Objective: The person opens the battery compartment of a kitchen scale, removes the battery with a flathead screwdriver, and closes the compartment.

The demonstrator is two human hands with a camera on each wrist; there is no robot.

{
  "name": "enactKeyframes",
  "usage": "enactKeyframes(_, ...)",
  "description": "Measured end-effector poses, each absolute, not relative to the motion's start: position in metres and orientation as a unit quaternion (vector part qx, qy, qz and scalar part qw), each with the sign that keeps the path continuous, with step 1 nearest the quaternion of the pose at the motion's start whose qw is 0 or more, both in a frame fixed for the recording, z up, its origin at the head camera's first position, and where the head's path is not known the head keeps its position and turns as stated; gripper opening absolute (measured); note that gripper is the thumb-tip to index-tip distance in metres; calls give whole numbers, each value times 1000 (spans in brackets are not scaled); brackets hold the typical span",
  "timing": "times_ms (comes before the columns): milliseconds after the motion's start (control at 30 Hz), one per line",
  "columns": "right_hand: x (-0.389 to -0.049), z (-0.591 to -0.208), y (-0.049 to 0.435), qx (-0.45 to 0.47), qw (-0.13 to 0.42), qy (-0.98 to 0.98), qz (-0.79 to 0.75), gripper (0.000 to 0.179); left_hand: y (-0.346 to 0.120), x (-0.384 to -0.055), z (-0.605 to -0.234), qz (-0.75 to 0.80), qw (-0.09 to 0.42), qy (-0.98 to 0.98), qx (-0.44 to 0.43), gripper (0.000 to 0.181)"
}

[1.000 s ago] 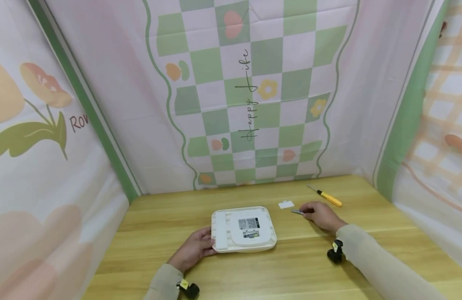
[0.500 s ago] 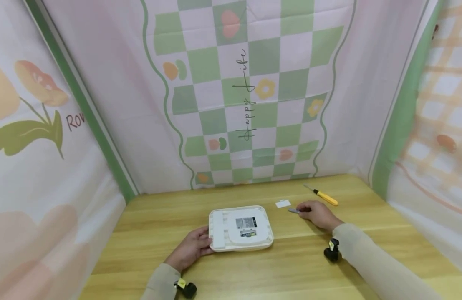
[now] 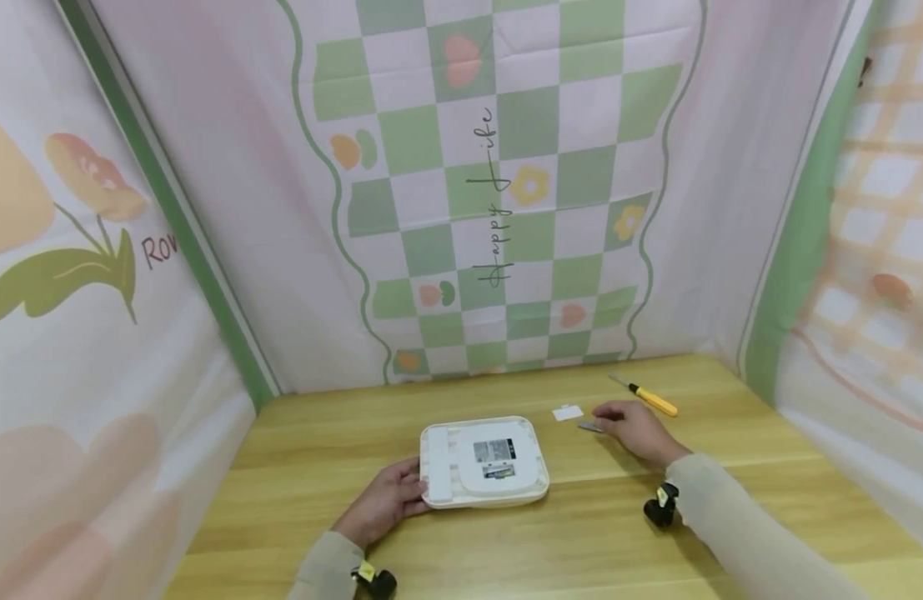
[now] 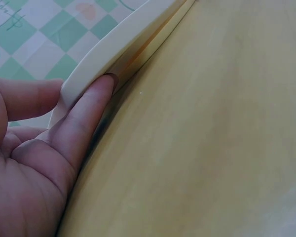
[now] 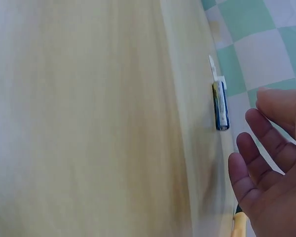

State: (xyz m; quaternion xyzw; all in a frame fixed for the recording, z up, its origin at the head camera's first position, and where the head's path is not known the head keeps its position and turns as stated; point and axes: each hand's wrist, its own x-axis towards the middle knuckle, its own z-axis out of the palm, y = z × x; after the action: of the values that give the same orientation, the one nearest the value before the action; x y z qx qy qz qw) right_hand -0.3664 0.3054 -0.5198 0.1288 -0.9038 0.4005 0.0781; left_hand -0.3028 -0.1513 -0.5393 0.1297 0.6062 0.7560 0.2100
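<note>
A white, rounded-square device (image 3: 448, 467) lies with its underside up, its battery compartment (image 3: 499, 472) uncovered and a battery showing inside. My left hand (image 3: 386, 502) grips its left edge; in the left wrist view the thumb is at the rim (image 4: 118, 44) and a finger reaches underneath. Right of the device, a loose battery (image 5: 220, 105) rests on the table. Just beyond its end is my right hand (image 5: 281, 163), fingers loosely bent and apart from the battery, holding nothing. Behind the battery lies a small white battery cover (image 3: 568, 413).
A screwdriver with a yellow handle (image 3: 656, 402) lies behind my right hand, toward the back right. The wooden table (image 3: 551, 542) ends at a printed cloth backdrop (image 3: 461, 250), with cloth on both sides too.
My right hand has let go of the battery, which now lies on the table, and its fingers have drawn slightly away. The left hand keeps its hold on the device.
</note>
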Motion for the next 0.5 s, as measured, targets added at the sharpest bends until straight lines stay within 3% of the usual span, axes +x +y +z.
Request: enactKeyframes(500,-354,-522,276,143,131,-884,425,24,-152,-305,-541,758,211,604,129,59)
